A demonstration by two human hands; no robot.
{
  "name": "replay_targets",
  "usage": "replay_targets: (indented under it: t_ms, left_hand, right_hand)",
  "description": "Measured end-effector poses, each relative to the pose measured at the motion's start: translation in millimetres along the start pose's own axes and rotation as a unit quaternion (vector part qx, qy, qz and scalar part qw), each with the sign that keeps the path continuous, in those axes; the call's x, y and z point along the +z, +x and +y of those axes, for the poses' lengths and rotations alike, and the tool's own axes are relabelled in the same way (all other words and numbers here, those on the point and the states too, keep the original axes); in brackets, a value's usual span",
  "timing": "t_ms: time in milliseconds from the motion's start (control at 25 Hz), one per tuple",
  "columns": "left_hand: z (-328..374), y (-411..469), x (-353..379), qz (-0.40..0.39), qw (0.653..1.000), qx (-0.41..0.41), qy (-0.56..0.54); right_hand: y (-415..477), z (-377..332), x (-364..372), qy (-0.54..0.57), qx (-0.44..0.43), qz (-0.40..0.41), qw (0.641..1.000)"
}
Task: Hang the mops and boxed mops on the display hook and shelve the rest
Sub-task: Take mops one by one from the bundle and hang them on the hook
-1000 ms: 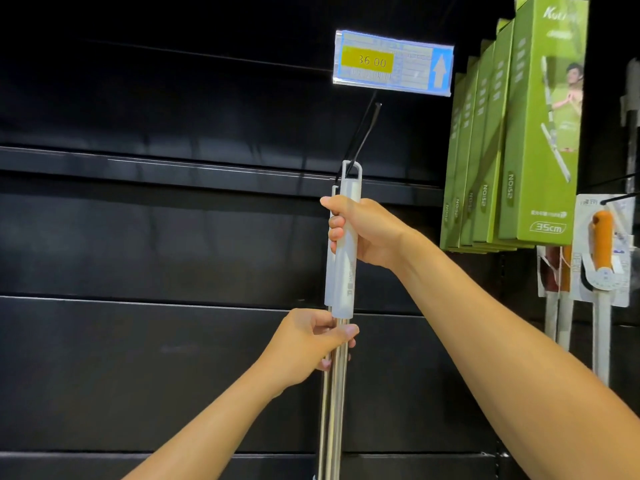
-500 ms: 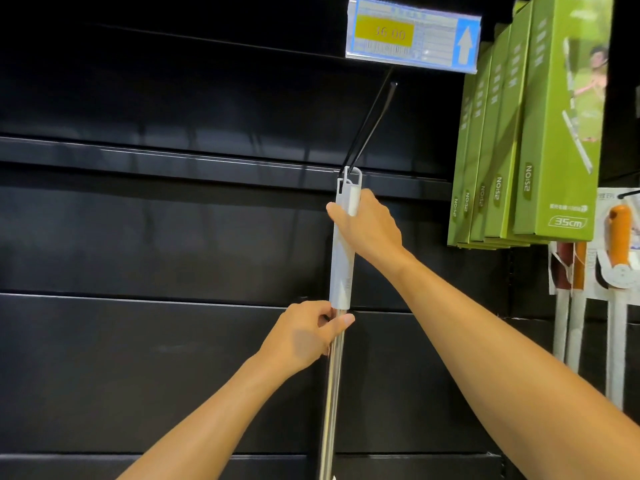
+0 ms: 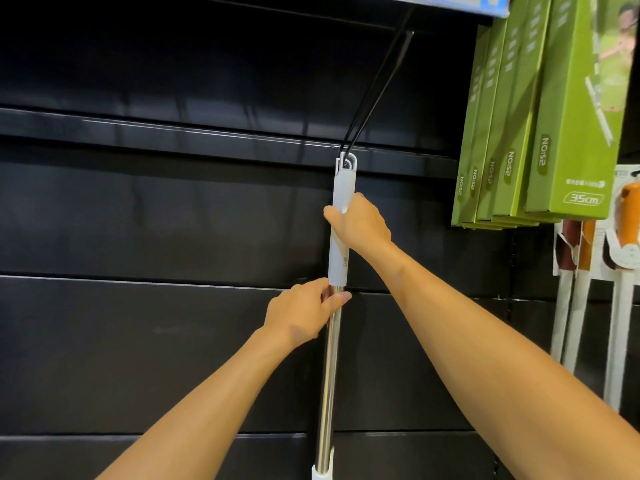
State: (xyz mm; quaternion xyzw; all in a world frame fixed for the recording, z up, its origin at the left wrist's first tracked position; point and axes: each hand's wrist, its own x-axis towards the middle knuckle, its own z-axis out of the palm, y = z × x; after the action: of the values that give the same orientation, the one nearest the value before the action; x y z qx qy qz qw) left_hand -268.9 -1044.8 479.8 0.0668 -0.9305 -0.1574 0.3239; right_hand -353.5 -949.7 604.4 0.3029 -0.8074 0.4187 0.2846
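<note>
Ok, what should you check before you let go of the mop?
1. Is the loop over the hook? ok, it looks threaded on.
2. Does the right hand grip the white grip? ok.
3. Does the left hand hold the metal pole? ok.
4. Does the pole hang about upright? ok.
5. Is it apart from the green boxes? ok, there is a gap.
6. Is the mop head free at the bottom? cannot tell, it is out of view.

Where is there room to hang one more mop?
The hook is bare in front of the mop. Left of it, the wall is bare too. The right is crowded: green boxes, then orange mops.
</note>
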Motion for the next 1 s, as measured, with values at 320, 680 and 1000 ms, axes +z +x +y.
replay_targets:
  t_ms: [320,680,1000]
  left_hand:
    - [-7.7,9.0,13.9,0.017,1.0,-0.007,-0.01]
    - [-13.5,-8.2,19.5,0.04,0.999,0.006,-0.037]
    - [-41.2,-65.1,52.8,0.01,0.997,0.019,-0.069]
  right_hand:
    - [9.5,5.1,12.7,0.015,0.016,0.0,1.0]
    - [-43.8,16.2,7.9,0.042,-0.005,0.008,0.999]
    - [-170.1,89.5,19.5,-0.026,0.084,0.009,0.996]
